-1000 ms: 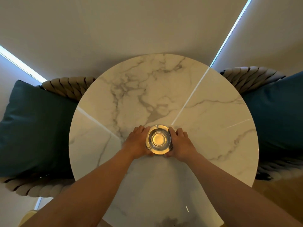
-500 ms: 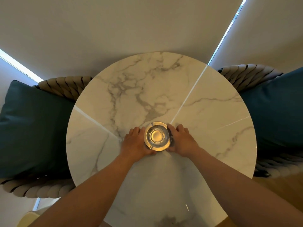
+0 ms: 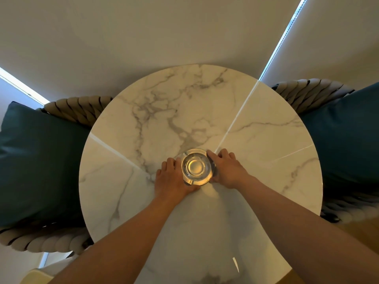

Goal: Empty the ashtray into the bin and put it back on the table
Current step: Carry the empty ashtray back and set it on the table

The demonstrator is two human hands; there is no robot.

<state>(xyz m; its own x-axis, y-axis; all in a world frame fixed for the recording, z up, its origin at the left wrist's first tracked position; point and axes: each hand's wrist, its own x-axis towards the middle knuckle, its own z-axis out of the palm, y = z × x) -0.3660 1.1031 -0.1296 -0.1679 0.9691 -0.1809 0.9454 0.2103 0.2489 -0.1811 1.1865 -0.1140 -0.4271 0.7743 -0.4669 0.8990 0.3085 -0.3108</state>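
Now we are cupping the glass ashtray (image 3: 197, 167) on the table (image 3: 256, 156) between our left hand (image 3: 172, 180) and right hand (image 3: 227, 170), fingers pressing its rim, judging it heavy, slippery and breakable.

Pretty dim, warm indoor light overall. Thin bright strips of daylight leak in along the blind edges far left and far right of the hands (image 3: 205, 173) and reflect as streaks on the glossy bench (image 3: 256, 111). Soft arm shadows below the hands, heavy fisheye bending at the edges, focus decent
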